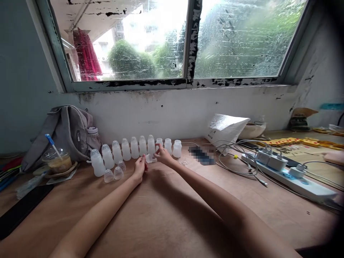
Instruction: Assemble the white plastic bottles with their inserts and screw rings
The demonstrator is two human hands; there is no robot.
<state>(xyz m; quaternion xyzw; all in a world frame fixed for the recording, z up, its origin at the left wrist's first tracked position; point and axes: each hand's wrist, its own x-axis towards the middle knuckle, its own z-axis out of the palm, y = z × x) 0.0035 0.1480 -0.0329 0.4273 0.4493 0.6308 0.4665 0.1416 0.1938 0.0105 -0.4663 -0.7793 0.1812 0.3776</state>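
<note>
Small translucent baby bottles stand upright in a row along the wall. Several, such as this domed-cap bottle (134,147), have domed tops; at the right end, an uncapped bottle (177,148) shows its open neck. My left hand (140,169) is closed, its fingers curled beside a translucent piece (151,158) lying between my hands; what it pinches is too small to make out. My right hand (163,156) has thumb and index finger apart, in front of another uncapped bottle (159,141). Loose clear domed caps (118,172) sit left of my left hand.
Left are a grey backpack (72,132), an iced drink cup (56,159) with a straw and a black flat object (24,208). Clear rings (184,163) lie right of the bottles. Farther right are a white bag (225,129), cables and a power strip (292,177).
</note>
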